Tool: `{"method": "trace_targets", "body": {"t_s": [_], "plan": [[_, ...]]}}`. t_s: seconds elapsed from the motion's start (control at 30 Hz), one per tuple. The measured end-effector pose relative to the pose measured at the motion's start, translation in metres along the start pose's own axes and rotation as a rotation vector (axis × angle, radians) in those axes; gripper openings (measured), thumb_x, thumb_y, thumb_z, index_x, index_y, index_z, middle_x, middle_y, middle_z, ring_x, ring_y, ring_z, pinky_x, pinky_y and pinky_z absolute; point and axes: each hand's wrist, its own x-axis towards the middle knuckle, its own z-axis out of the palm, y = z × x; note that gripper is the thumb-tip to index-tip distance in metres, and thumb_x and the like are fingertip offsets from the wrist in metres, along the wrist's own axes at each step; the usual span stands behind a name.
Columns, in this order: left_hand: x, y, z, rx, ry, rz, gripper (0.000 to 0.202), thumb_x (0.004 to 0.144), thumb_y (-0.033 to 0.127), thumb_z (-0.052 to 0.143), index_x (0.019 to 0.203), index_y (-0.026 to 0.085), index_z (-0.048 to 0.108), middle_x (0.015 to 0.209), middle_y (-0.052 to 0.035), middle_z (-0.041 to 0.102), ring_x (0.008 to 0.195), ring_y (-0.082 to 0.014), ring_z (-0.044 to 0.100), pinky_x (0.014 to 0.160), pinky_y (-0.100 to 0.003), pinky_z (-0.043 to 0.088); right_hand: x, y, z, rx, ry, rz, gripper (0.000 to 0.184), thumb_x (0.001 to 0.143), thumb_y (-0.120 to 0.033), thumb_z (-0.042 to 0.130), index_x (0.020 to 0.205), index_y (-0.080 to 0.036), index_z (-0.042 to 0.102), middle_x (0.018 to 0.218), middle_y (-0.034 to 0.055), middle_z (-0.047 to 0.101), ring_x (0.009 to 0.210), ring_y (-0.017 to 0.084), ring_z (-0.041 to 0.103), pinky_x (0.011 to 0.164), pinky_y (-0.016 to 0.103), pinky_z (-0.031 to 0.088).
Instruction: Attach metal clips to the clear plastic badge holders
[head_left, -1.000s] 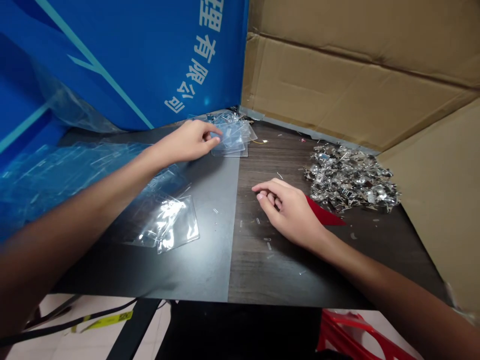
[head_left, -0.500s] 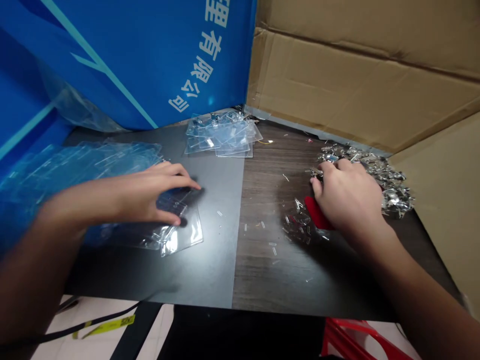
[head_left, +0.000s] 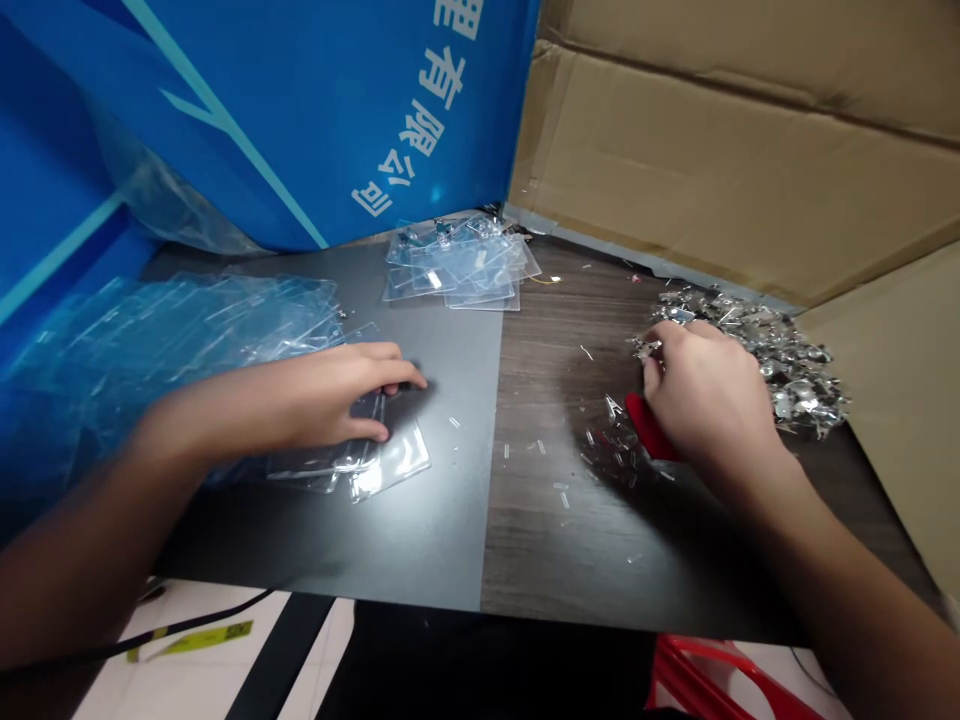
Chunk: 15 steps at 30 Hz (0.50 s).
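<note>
My left hand [head_left: 330, 395] lies on the near clear plastic card holders [head_left: 390, 462], with thumb and fingers on either side of a holder's edge. My right hand [head_left: 705, 395] is bunched at the edge of a heap of small silver metal clips [head_left: 795, 375]. Whatever its fingertips hold is hidden. Under that hand shows a red piece of material [head_left: 646, 425], and loose clips [head_left: 611, 450] lie scattered beside it. A stack of clear holders [head_left: 450, 272] sits at the back edge, out of reach of both fingertips.
The tabletop [head_left: 442, 530] is part black, part dark wood grain. Blue-tinted plastic sheets [head_left: 187, 330] lie at the left, before a blue printed board [head_left: 300, 120]. Cardboard [head_left: 712, 150] walls the back and right. A red crate [head_left: 697, 680] stands below the front edge.
My left hand has moved from the back stack to the near holders. My right hand has gone from the open table into the clip heap, and loose clips now lie by the red piece.
</note>
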Motion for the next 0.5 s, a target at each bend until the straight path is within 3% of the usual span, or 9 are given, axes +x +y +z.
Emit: {"method": "trace_targets", "body": {"t_s": [0.13, 0.3, 0.5], "plan": [[0.003, 0.017, -0.006, -0.021, -0.01, -0.005, 0.062, 0.095, 0.055, 0.074, 0.153, 0.034, 0.068, 0.146, -0.0115, 0.066, 0.126, -0.0348, 0.068, 0.102, -0.04, 0.056, 0.001, 0.002, 0.002, 0.078, 0.07, -0.018, 0.028, 0.097, -0.014, 0.056, 0.111, -0.013, 0.08, 0.091, 0.0154, 0.069, 0.068, 0.024, 0.054, 0.065, 0.039, 0.039], [0.003, 0.033, -0.002, -0.043, -0.006, 0.067, 0.083, 0.078, 0.051, 0.092, 0.156, 0.036, 0.066, 0.157, -0.0116, 0.058, 0.144, -0.0413, 0.056, 0.111, -0.044, 0.053, -0.003, -0.001, 0.003, 0.174, 0.191, -0.044, 0.043, 0.099, -0.018, 0.054, 0.133, -0.01, 0.078, 0.105, 0.0205, 0.074, 0.084, 0.031, 0.064, 0.078, 0.045, 0.049], [0.006, 0.04, 0.003, -0.081, 0.001, 0.051, 0.063, 0.094, 0.049, 0.08, 0.154, 0.033, 0.066, 0.146, -0.0101, 0.062, 0.131, -0.0341, 0.064, 0.105, -0.038, 0.052, -0.01, -0.004, 0.007, 0.243, 0.311, -0.082, 0.044, 0.104, -0.017, 0.048, 0.135, -0.013, 0.079, 0.102, 0.0194, 0.075, 0.095, 0.035, 0.066, 0.09, 0.051, 0.052]]}}
